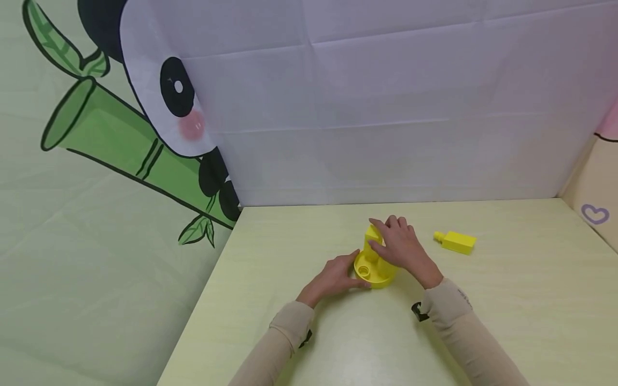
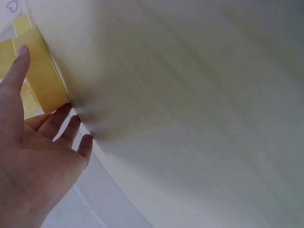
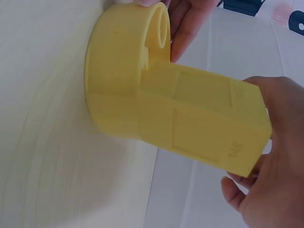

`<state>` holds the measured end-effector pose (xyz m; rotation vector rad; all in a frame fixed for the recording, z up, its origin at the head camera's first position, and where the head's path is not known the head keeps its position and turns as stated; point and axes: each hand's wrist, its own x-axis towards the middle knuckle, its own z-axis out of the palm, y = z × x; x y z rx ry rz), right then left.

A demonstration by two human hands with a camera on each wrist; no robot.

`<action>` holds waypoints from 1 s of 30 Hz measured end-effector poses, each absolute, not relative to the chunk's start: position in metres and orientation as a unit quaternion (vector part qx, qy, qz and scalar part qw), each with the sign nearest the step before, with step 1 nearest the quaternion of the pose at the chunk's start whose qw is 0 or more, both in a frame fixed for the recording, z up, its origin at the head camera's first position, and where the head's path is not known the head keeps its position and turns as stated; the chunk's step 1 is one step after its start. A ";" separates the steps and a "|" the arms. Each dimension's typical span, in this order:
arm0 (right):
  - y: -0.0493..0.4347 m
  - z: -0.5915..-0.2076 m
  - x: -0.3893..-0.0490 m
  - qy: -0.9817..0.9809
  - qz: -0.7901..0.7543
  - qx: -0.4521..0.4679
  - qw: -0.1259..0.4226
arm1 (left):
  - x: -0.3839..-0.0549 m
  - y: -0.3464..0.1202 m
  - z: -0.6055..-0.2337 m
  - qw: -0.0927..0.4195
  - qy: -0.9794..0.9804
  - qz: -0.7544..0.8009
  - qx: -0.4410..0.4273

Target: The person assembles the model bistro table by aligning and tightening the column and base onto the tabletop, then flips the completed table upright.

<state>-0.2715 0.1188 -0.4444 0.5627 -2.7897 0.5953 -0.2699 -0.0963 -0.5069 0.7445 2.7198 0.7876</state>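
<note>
Yellow block [image 3: 204, 114], side marking [image 3: 236, 149] unreadable

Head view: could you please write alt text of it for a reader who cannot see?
A person's left hand holds a round yellow base on a pale table, while the right hand grips an upright yellow block at it. A loose yellow piece lies to their right, before a cartoon-printed backdrop.

Cartoon-printed backdrop [image 1: 338, 107] behind pale table [image 1: 362, 343]
</note>
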 end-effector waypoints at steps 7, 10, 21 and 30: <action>0.125 -0.445 -0.272 -0.957 0.201 0.179 0.110 | -0.269 -0.096 -0.505 0.111 0.925 0.267 0.246; 0.127 -0.445 -0.273 -0.958 0.199 0.178 0.101 | -0.268 -0.096 -0.504 0.111 0.925 0.267 0.246; 0.131 -0.442 -0.274 -0.962 0.195 0.176 0.075 | -0.269 -0.096 -0.504 0.106 0.924 0.267 0.252; 0.130 -0.439 -0.269 -0.963 0.180 0.177 0.091 | -0.269 -0.096 -0.504 0.109 0.924 0.269 0.250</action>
